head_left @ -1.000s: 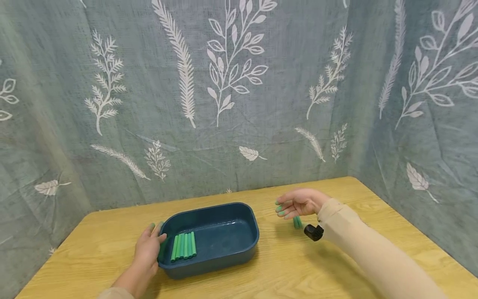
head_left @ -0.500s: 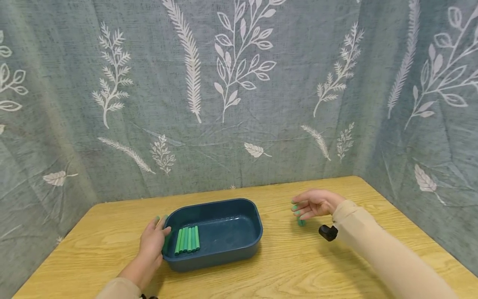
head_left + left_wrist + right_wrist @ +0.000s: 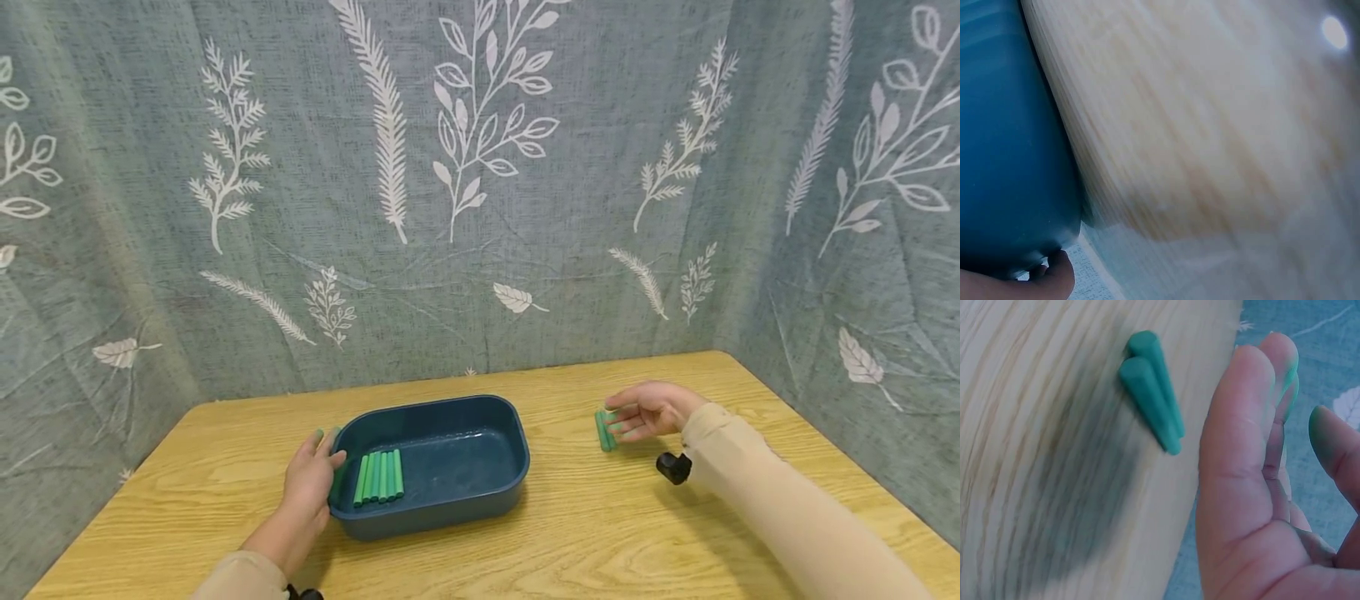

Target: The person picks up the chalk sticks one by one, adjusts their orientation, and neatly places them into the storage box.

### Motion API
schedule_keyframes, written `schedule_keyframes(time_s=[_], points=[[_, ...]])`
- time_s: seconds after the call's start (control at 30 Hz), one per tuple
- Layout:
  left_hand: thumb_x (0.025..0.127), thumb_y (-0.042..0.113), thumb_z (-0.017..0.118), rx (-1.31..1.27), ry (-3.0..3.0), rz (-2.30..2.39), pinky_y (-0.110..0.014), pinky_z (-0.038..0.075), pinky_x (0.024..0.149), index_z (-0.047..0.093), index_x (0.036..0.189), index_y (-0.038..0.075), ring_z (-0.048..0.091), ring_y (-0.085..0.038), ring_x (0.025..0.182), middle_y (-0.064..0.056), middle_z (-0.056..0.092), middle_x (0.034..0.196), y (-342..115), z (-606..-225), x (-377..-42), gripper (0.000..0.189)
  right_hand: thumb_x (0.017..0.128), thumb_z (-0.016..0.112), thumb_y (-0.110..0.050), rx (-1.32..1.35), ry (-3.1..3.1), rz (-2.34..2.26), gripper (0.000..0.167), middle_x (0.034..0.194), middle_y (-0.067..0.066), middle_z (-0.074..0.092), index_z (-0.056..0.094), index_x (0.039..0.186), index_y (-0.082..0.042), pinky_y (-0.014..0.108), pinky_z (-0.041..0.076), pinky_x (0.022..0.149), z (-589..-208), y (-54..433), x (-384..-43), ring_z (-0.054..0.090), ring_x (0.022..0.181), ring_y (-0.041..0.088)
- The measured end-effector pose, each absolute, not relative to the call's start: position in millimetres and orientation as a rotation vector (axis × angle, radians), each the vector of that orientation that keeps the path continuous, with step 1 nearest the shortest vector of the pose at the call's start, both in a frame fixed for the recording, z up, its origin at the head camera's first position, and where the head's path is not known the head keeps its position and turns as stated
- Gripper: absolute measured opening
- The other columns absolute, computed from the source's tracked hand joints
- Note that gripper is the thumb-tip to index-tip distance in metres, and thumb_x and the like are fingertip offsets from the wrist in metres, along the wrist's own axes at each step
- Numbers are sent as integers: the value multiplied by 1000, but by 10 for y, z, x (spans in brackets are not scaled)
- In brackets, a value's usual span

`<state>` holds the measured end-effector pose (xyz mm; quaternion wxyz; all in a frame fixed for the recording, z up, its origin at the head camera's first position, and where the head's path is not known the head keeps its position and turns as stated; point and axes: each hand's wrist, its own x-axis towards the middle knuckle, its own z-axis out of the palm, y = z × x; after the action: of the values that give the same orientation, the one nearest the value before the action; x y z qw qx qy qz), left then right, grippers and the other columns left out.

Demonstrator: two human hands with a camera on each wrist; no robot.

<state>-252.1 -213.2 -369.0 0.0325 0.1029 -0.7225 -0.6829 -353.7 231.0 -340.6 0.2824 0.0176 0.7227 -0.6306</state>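
A dark blue tray [image 3: 431,508] stands left of the table's middle. Inside its left end several green round sticks [image 3: 378,477] lie side by side. My left hand [image 3: 306,475] holds the tray's left end, thumb over the rim, other fingers along the outer wall; the left wrist view shows bent fingers [image 3: 1054,278] against that wall. My right hand [image 3: 648,410] hovers over the table at right, fingers loosely bent, nothing in them. Beside its fingertips two more green sticks [image 3: 1150,397] lie together on the wood. Green smudges mark the right fingertips.
The light wood table [image 3: 555,542] ends at a grey-green cloth [image 3: 420,333] with white leaf prints, hanging behind and at both sides. A small black device [image 3: 673,468] sits at the right wrist, below the sleeve cuff.
My right hand has shifted right relative to the two loose sticks, uncovering more of them. The left hand keeps its place on the tray. The whole head view has shifted slightly.
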Motion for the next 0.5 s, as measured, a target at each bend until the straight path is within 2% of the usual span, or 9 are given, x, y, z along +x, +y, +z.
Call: schedule_keyframes(time_s=[0.2, 0.5], points=[[104, 4, 32, 341, -2214, -2093, -59, -3, 115, -3, 154, 1, -16, -44, 142, -20, -2, 159, -2122, -3685, -2524, 61, 103, 48, -14, 82, 1986, -1633, 49, 83, 3, 67, 33, 144, 9, 27, 58, 70, -3492, 2343, -3580, 66, 71, 13], [104, 3, 32, 323, -2201, -2097, -58, -3, 115, -7, 153, -1, -16, -43, 142, -23, -1, 158, -2114, -3686, -2503, 62, 100, 55, -16, 145, 2066, -1568, 32, 84, 4, 66, 56, 126, 2, 31, 58, 72, -3613, 2347, -3661, 66, 74, 15]])
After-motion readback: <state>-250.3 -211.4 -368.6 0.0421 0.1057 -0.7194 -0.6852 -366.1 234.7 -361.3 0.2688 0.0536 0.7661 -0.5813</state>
